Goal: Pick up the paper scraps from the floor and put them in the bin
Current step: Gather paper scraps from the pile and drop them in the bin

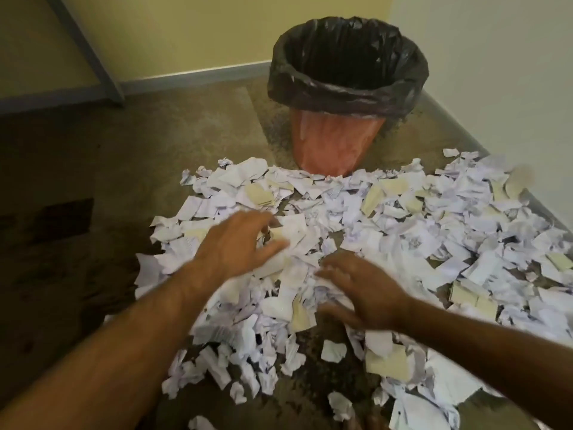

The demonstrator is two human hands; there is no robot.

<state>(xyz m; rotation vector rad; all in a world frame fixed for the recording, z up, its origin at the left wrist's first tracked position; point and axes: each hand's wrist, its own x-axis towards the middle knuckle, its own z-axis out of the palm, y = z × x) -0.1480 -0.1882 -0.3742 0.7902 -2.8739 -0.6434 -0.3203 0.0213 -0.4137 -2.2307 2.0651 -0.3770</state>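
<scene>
A wide heap of torn white and cream paper scraps (356, 231) lies across the speckled brown carpet floor (124, 169). The heap's long axis runs from side to side, from left of centre over to the white wall (496, 72) on the right, where it is thickest. A thinner tongue of scraps trails toward the person at the near end. Most pieces are crumpled or lie flat at every angle, so no single direction shows among them; a few larger cream pieces stand out among the white.

Both of the person's bare arms reach in over the middle of the heap. The left hand (235, 240) hangs palm down just above the scraps, its fingers spread apart and loosely bent, blurred by motion, and holds nothing that I can make out. The right hand (362, 290) is low over the paper, palm down, fingers straight and apart, pointing left toward the other hand; whether it touches the scraps I cannot tell.

Just beyond the far edge of the heap stands the round orange plastic bin (335, 141), upright, lined with a black plastic bag (347, 85) folded over its rim, its mouth open upward. Behind it rises a pale yellow wall (186, 32) with a grey skirting board (192, 74).
</scene>
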